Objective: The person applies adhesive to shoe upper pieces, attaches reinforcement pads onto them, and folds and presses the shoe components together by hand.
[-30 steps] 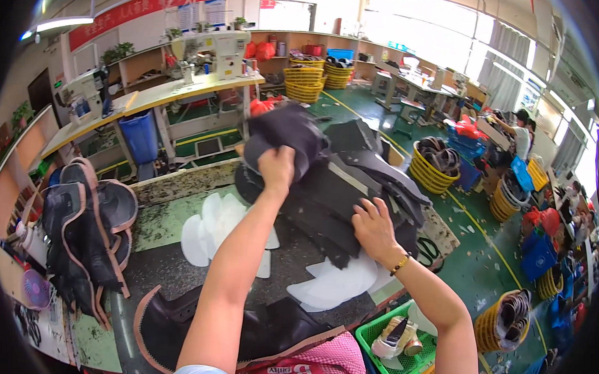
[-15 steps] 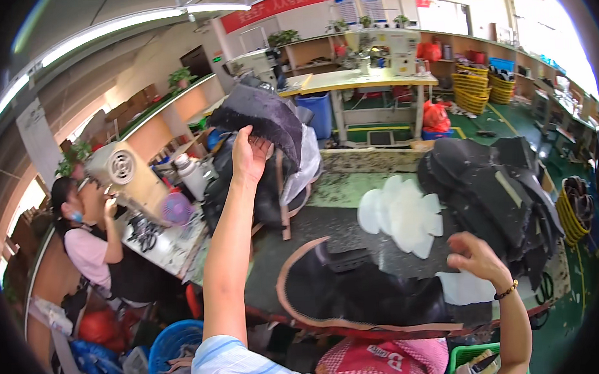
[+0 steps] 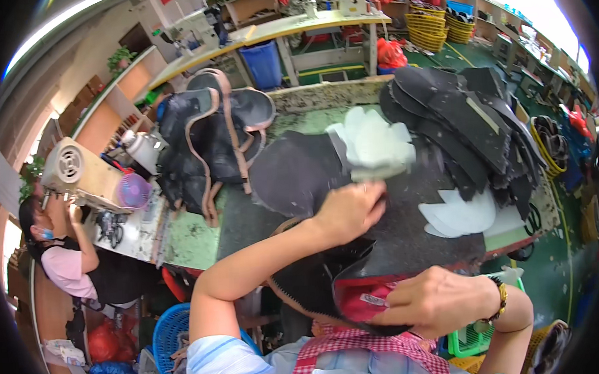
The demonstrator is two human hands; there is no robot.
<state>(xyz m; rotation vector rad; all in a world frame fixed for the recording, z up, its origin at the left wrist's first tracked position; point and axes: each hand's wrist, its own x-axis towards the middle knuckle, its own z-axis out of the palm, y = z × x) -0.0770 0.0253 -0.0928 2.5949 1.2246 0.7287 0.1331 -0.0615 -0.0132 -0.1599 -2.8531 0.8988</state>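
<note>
A black boot upper piece (image 3: 303,280) with a tan stitched edge lies at the table's near edge, bent up toward me. My right hand (image 3: 431,303) is closed on its right end, fingers hidden at the fold. Over the middle of the table, my left hand (image 3: 354,213) has its fingers curled together; what they hold, if anything, is hidden. Just beyond it, white rounded pieces (image 3: 374,140) sit in a fanned pile, blurred at the near side. A dark grey flat piece (image 3: 295,170) lies left of them.
Black boot uppers with tan edging (image 3: 207,137) are heaped at the left, black cut pieces (image 3: 450,113) at the right. White pieces (image 3: 458,213) lie nearer, beside scissors (image 3: 533,218). A co-worker (image 3: 65,257) sits left at a sewing machine (image 3: 78,170). A blue basket (image 3: 169,336) stands below.
My left hand has let go of the raised dark grey piece, now flat on the table, and moved right and nearer. My right hand has come down onto the boot upper, now bent up.
</note>
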